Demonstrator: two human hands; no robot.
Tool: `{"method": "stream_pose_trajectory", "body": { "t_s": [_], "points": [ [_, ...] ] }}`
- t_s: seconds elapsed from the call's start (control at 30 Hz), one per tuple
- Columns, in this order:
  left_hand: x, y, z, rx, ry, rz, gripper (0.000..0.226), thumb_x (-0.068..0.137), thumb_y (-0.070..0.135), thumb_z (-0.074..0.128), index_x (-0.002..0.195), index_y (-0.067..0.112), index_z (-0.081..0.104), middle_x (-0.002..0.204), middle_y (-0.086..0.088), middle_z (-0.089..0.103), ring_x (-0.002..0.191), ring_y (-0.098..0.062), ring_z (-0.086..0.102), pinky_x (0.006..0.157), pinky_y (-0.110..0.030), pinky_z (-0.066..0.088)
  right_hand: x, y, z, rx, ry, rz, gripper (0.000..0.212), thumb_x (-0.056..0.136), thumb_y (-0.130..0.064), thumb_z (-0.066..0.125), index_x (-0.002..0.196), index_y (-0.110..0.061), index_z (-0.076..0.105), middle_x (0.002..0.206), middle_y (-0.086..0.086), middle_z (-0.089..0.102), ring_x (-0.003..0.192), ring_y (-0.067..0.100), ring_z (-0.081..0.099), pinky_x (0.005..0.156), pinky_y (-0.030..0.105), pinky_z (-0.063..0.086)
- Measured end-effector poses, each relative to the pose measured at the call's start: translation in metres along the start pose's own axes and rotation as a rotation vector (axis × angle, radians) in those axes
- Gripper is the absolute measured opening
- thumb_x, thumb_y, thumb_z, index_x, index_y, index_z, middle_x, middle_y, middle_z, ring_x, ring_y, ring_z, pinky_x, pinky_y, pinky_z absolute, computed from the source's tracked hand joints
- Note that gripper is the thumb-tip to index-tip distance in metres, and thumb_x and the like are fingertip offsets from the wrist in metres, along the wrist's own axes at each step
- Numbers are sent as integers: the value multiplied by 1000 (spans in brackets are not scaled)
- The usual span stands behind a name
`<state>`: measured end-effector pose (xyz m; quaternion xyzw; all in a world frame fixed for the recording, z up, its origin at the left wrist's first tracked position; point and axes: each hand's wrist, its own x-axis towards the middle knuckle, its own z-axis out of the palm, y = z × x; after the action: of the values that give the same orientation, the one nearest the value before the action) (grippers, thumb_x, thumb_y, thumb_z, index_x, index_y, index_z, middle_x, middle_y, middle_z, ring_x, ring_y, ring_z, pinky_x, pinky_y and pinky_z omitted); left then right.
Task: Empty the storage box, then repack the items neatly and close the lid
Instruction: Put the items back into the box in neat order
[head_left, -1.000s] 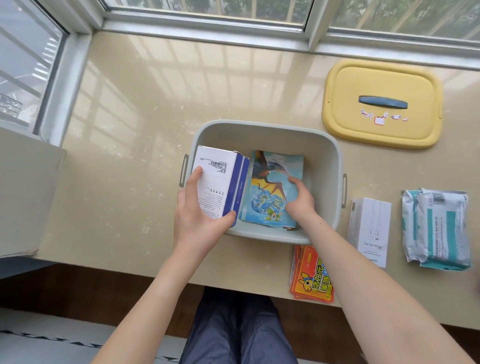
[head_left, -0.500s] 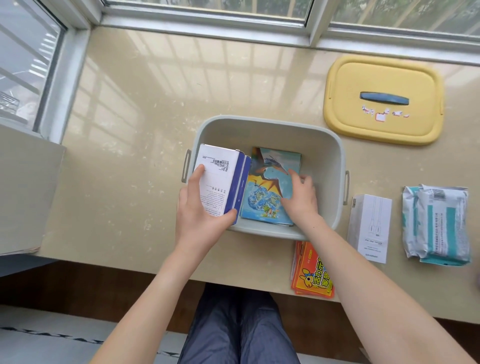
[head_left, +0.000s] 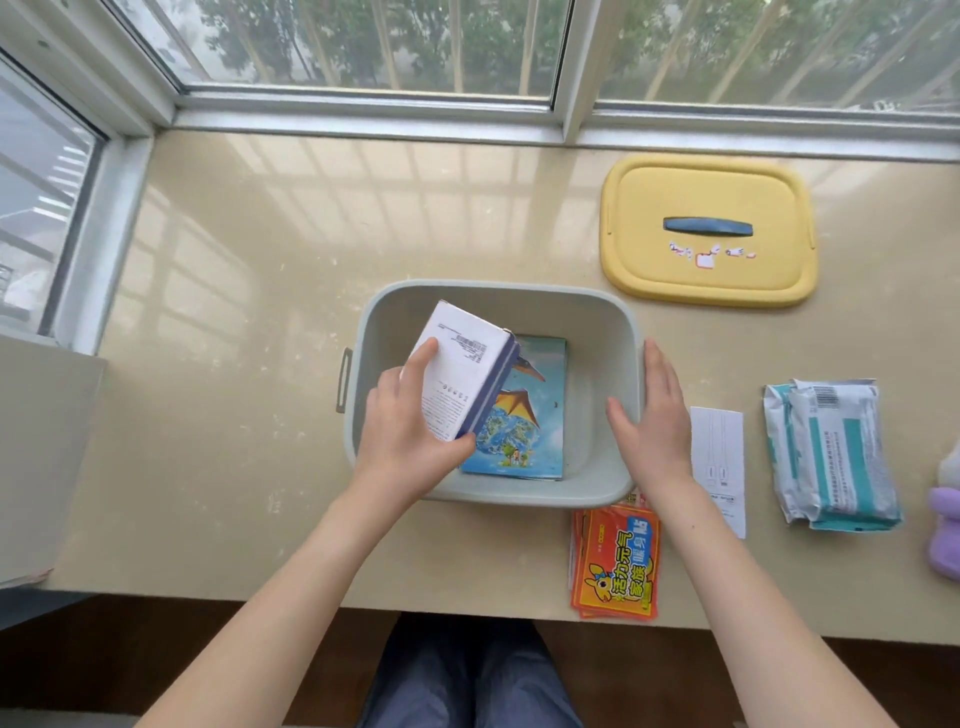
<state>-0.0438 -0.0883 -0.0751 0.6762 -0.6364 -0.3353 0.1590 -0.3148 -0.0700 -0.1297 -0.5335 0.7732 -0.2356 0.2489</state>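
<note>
Beige stone counter (head_left: 249, 364) under windows carries a grey plastic storage box (head_left: 613, 322) with a dinosaur picture book (head_left: 535, 415) lying flat inside. Left hand (head_left: 410, 431) grips a white-and-blue cardboard box (head_left: 462, 369), tilted over it. Right hand (head_left: 652, 415), fingers straight, rests against the box's right rim; the yellow lid (head_left: 706, 197) lies apart.

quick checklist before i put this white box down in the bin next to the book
1. Grip: the left hand holds the white box with fingers and thumb round it: ok.
2. The white box is level for setting down: not ok, it hangs tilted over the bin.
3. The book lies flat on the bin floor: ok.
4. There is bare floor beside the book: ok on its right side; on its left side, under the white box, cannot tell.
5. The right hand steadies the bin: cannot tell; it is open at the right rim.
6. The lid is out of the way: ok, it lies apart on the table.
</note>
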Motion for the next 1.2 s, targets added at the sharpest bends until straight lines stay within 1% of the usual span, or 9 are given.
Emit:
{"method": "stream_pose_trajectory", "body": {
  "t_s": [0.1, 0.27, 0.43, 0.57, 0.67, 0.83, 1.0, 1.1, 1.2],
  "points": [
    [25, -7, 22, 88, -149, 79, 100, 62, 36, 74, 145, 42, 20, 120, -1, 43, 106, -23, 40, 87, -32, 37, 0, 2, 3, 95, -6, 34, 77, 89, -5, 63, 154, -21, 25, 158, -5, 31, 142, 2, 24, 115, 19, 18],
    [76, -22, 57, 248, -346, 288, 99, 59, 38, 70, 144, 42, 19, 113, 1, 41, 95, -23, 40, 91, -40, 43, 0, 3, 8, 147, 36, 52, 79, 88, -5, 67, 154, -27, 28, 155, -12, 33, 141, 1, 27, 115, 22, 22],
    [113, -32, 80, 393, -439, 504, 101, 59, 35, 72, 143, 42, 18, 109, 1, 41, 92, -21, 36, 85, -38, 43, 0, 10, 14, 191, 82, 35, 80, 85, -3, 69, 152, -28, 33, 146, -21, 35, 134, -8, 30, 104, -2, 18],
    [122, -47, 90, 463, -458, 579, 109, 56, 34, 73, 148, 40, 13, 108, 3, 41, 93, -20, 38, 82, -40, 46, -1, 13, 16, 219, 91, 35, 81, 84, -4, 71, 151, -32, 35, 148, -19, 39, 137, -1, 35, 111, 15, 28],
    [123, -54, 91, 440, -454, 591, 111, 55, 37, 73, 148, 39, 14, 125, 5, 40, 109, -21, 38, 88, -44, 47, -2, 13, 16, 240, 91, 45, 81, 83, -4, 71, 150, -32, 35, 147, -21, 39, 137, -2, 36, 114, 22, 30],
    [118, -54, 76, 312, -432, 490, 124, 54, 47, 85, 150, 40, 7, 150, -6, 24, 137, -26, 20, 111, -45, 30, -2, 10, 16, 234, 98, 64, 82, 82, -2, 71, 150, -30, 36, 145, -20, 40, 135, -2, 37, 112, 17, 29],
    [87, -64, 67, -155, -262, 20, 123, 56, 34, 91, 148, 35, 10, 148, -3, 25, 136, -17, 30, 113, -37, 31, -2, 7, 16, 222, 102, 74, 82, 80, 0, 71, 150, -27, 38, 147, -15, 42, 135, 4, 40, 113, 25, 32],
    [78, -69, 74, -183, -278, -70, 115, 56, 34, 91, 143, 39, 16, 144, -1, 35, 128, -19, 42, 107, -40, 41, -2, 7, 15, 218, 109, 87, 82, 80, -1, 71, 150, -29, 38, 148, -12, 44, 135, 7, 42, 113, 34, 36],
    [78, -66, 80, -99, -335, 22, 92, 60, 30, 86, 127, 46, 27, 125, 3, 45, 102, -20, 56, 82, -34, 50, -2, 7, 15, 210, 110, 100, 82, 80, -2, 71, 149, -32, 38, 148, -14, 44, 134, 6, 43, 113, 34, 37]
  ]
}}
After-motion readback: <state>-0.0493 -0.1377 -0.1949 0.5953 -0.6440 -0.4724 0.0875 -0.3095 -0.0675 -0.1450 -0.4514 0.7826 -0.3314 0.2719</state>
